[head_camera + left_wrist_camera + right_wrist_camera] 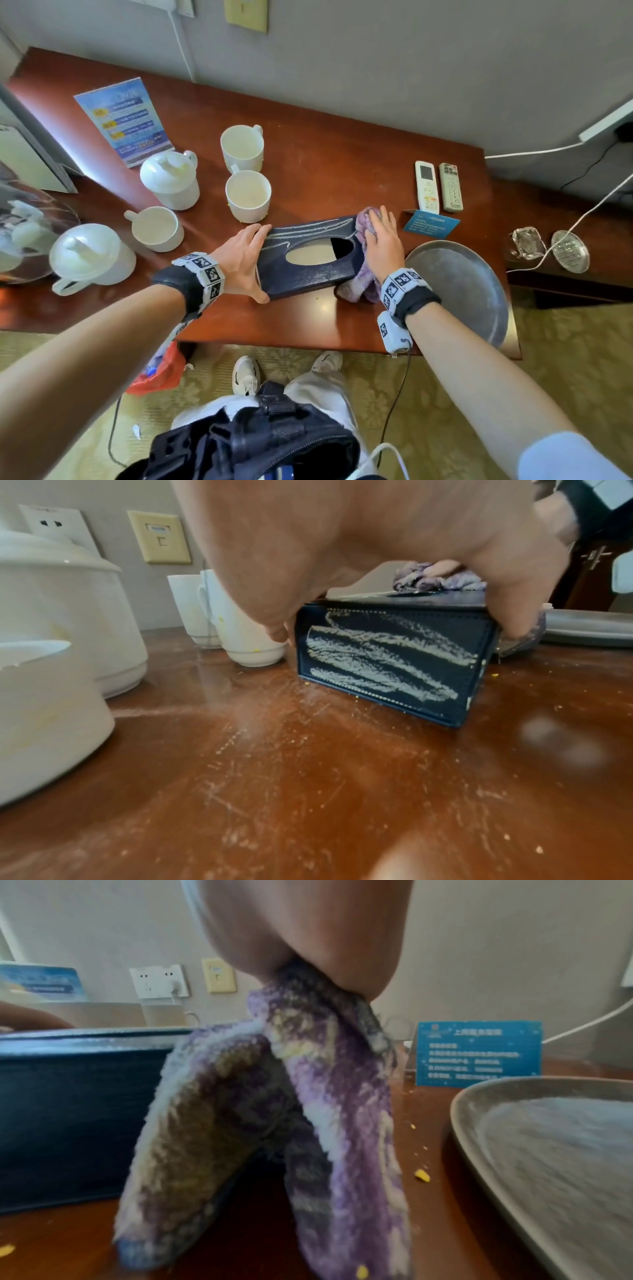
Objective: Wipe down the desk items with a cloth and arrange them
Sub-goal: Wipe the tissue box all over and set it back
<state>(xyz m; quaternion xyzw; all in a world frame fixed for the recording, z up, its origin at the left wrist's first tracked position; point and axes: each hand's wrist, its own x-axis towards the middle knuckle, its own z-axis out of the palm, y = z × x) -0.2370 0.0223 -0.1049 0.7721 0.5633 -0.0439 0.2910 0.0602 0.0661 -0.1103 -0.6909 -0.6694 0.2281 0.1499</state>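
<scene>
L hand [241, 255] grip clamps tissue box [308, 270] end; R hand [383, 246] flat, pressing cloth [363, 287] at its edge

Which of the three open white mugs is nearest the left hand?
The mug just behind the tissue box; it sits closest to the left hand, its handle toward the wall.

Above my desk, a white wall socket [55, 523] sits beside a yellow wall plate [159, 536]. On the carpet [565, 359] by my shoes [246, 375] lies a red bag [161, 371].
</scene>
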